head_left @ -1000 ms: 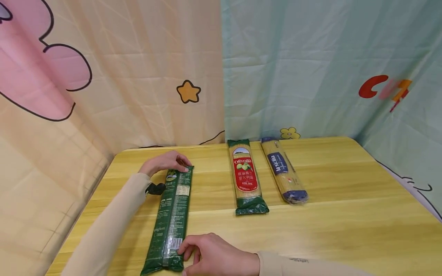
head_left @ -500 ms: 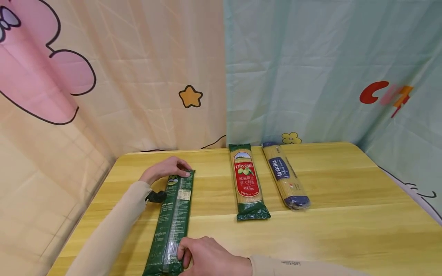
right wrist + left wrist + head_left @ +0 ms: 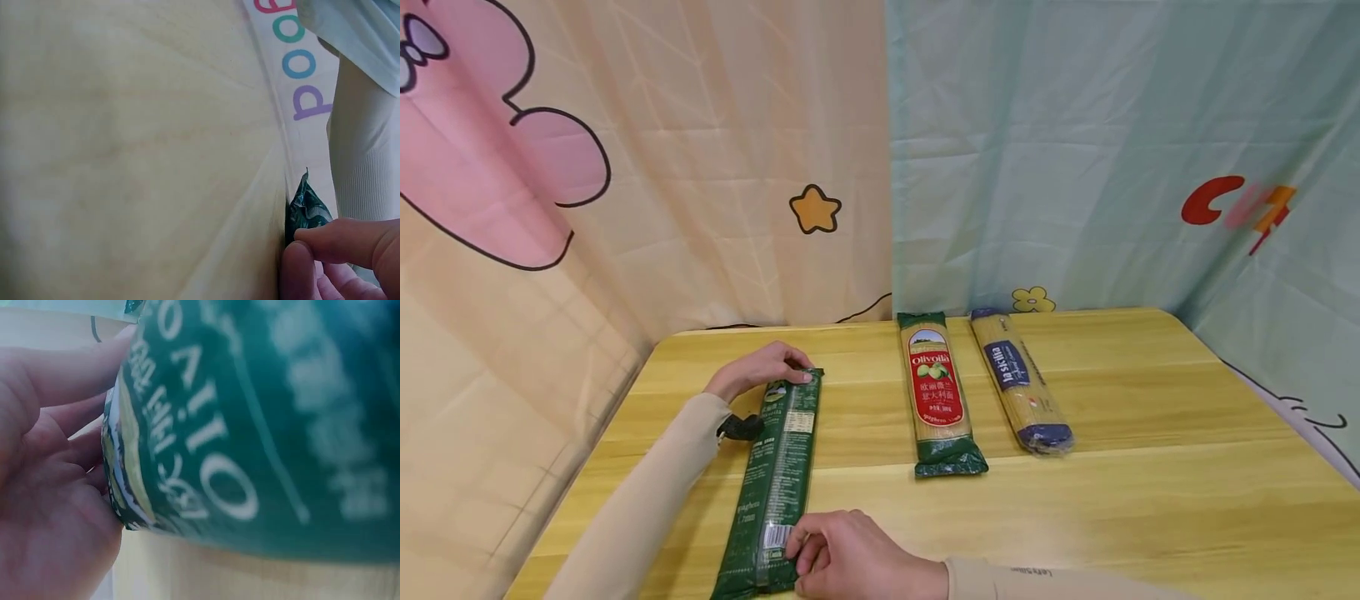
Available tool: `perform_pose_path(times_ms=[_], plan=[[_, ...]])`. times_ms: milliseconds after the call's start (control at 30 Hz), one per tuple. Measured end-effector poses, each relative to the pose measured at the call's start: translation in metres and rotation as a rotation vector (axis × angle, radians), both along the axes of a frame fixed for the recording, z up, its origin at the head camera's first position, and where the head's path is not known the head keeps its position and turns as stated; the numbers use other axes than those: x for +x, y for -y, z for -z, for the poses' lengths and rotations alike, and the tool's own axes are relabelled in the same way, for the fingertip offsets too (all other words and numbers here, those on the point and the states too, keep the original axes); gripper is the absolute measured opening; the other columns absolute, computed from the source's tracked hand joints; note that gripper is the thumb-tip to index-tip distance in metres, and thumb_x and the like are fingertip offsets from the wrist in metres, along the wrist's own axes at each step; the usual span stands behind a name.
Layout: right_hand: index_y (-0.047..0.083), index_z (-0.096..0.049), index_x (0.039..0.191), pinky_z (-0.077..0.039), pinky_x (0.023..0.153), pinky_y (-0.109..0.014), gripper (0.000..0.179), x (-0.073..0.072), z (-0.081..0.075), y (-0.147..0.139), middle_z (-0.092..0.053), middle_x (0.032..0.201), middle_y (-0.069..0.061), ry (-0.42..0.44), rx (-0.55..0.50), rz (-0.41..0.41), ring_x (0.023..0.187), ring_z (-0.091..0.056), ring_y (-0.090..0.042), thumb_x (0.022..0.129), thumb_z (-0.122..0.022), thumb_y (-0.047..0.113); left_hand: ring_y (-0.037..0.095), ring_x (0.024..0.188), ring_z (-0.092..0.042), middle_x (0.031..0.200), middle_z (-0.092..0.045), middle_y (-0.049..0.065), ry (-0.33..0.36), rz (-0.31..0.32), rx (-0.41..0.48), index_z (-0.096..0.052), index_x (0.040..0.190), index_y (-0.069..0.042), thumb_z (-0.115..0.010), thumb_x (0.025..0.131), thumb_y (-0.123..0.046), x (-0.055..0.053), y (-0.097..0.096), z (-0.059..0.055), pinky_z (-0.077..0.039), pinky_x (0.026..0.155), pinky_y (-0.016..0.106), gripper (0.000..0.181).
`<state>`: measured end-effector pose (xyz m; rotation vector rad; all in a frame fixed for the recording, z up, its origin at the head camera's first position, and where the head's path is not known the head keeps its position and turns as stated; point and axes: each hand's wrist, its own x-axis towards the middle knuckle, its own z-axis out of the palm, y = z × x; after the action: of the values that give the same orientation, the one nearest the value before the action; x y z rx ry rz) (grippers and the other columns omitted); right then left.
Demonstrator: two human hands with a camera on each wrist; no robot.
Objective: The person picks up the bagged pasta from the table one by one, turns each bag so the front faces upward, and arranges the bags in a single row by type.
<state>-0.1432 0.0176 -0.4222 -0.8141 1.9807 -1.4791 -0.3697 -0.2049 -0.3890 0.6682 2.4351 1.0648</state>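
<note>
A green spaghetti pack (image 3: 775, 492) lies back side up at the left of the table, its printed text and barcode showing. At its far end my left hand (image 3: 763, 371) grips the edge, thumb on top; the left wrist view has this hand (image 3: 56, 469) close against the pack's green side (image 3: 250, 425). Near the barcode my right hand (image 3: 857, 554) pinches the pack's right edge with curled fingers. In the right wrist view, the green end (image 3: 306, 209) of the pack shows just beyond the thumb and index finger; the exact contact is hidden.
An Olivoilà spaghetti pack (image 3: 936, 392) with a red label lies in the middle of the wooden table (image 3: 1120, 517). To its right is a blue-ended la sicilia pasta pack (image 3: 1021, 379). Printed curtains (image 3: 715, 167) stand behind the table and at its sides.
Both hands stay at the same ends of the green pack, which hardly moves. The head view has tilted slightly, so everything sits a little lower in the frame than a second ago.
</note>
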Motion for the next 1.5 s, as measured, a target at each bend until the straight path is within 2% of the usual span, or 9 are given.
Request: perform_pose_path(times_ms=[100,267,567,733,900,1033,1133,1267,1500], plan=[[0.011,-0.069,0.1,-0.051,0.07,-0.018,0.019,0.0,0.001,-0.001,-0.064,0.078,0.012,-0.017,-0.019,0.004,0.068,-0.062,0.001,0.086,-0.073,-0.001,0.021,0.092,-0.057,0.109,-0.067,0.012,0.01,-0.005,0.018,-0.066,0.116,0.005,-0.065,0.095,-0.013,-0.002,0.0,0.0,-0.046,0.084,0.038,0.028],[0.01,-0.069,0.102,-0.051,0.069,-0.018,0.018,-0.001,0.0,-0.001,-0.065,0.079,0.01,0.008,-0.032,-0.004,0.07,-0.061,0.0,0.087,-0.071,-0.001,0.021,0.083,-0.053,0.098,-0.066,0.007,0.029,-0.017,0.026,-0.07,0.105,-0.001,-0.066,0.093,-0.012,-0.006,0.002,0.002,-0.044,0.078,0.035,0.017],[0.009,-0.07,0.103,-0.05,0.07,-0.018,0.018,-0.001,0.001,0.0,-0.067,0.08,0.006,0.023,-0.031,-0.018,0.07,-0.06,0.0,0.088,-0.069,-0.002,0.018,0.075,-0.048,0.087,-0.061,0.005,0.045,0.042,0.033,-0.067,0.089,0.003,-0.064,0.092,-0.004,-0.009,-0.001,-0.006,-0.041,0.073,0.032,0.008],[0.01,-0.07,0.103,-0.051,0.066,-0.02,0.018,-0.002,0.001,0.0,-0.066,0.079,0.009,0.053,-0.047,-0.016,0.069,-0.061,-0.001,0.089,-0.068,-0.001,0.014,0.063,-0.042,0.073,-0.057,0.001,-0.045,0.099,-0.025,-0.066,0.079,0.004,-0.064,0.089,0.001,-0.011,-0.005,-0.015,-0.037,0.064,0.03,0.011],[0.01,-0.07,0.103,-0.052,0.059,-0.022,0.018,-0.002,0.0,0.0,-0.065,0.078,0.008,0.108,-0.059,-0.001,0.065,-0.06,-0.004,0.089,-0.068,-0.001,0.012,0.056,-0.036,0.065,-0.053,-0.002,-0.1,0.086,-0.086,-0.066,0.074,0.001,-0.065,0.087,0.003,-0.011,-0.01,-0.019,-0.033,0.057,0.029,0.014],[0.01,-0.07,0.103,-0.053,0.057,-0.023,0.018,-0.002,0.001,0.0,-0.064,0.077,0.007,0.139,-0.07,0.001,0.063,-0.06,-0.005,0.089,-0.068,-0.001,0.013,0.055,-0.036,0.065,-0.053,-0.001,-0.072,0.046,-0.082,-0.067,0.075,-0.001,-0.065,0.089,0.001,-0.009,-0.011,-0.021,-0.032,0.054,0.029,0.014],[0.009,-0.07,0.103,-0.053,0.057,-0.024,0.018,-0.002,0.002,0.001,-0.064,0.077,0.007,0.149,-0.079,0.001,0.062,-0.06,-0.005,0.089,-0.067,-0.002,0.015,0.057,-0.045,0.071,-0.057,0.003,-0.021,0.018,-0.045,-0.067,0.079,0.0,-0.063,0.091,-0.001,-0.007,-0.012,-0.021,-0.043,0.055,0.029,0.012],[0.008,-0.069,0.104,-0.054,0.056,-0.025,0.02,-0.003,0.002,0.001,-0.064,0.077,0.007,0.136,-0.088,0.003,0.061,-0.06,-0.004,0.088,-0.067,-0.003,0.02,0.07,-0.057,0.081,-0.059,0.008,0.042,0.009,0.003,-0.063,0.083,0.002,-0.061,0.092,-0.001,-0.008,-0.013,-0.021,-0.054,0.063,0.035,0.01],[0.009,-0.07,0.105,-0.053,0.057,-0.025,0.02,-0.002,0.001,0.0,-0.065,0.077,0.006,0.158,-0.09,0.006,0.061,-0.06,-0.006,0.089,-0.067,-0.002,0.02,0.071,-0.049,0.079,-0.048,0.006,0.124,-0.02,0.038,-0.053,0.077,-0.002,-0.058,0.093,-0.004,-0.009,-0.013,-0.019,-0.051,0.064,0.034,0.017]])
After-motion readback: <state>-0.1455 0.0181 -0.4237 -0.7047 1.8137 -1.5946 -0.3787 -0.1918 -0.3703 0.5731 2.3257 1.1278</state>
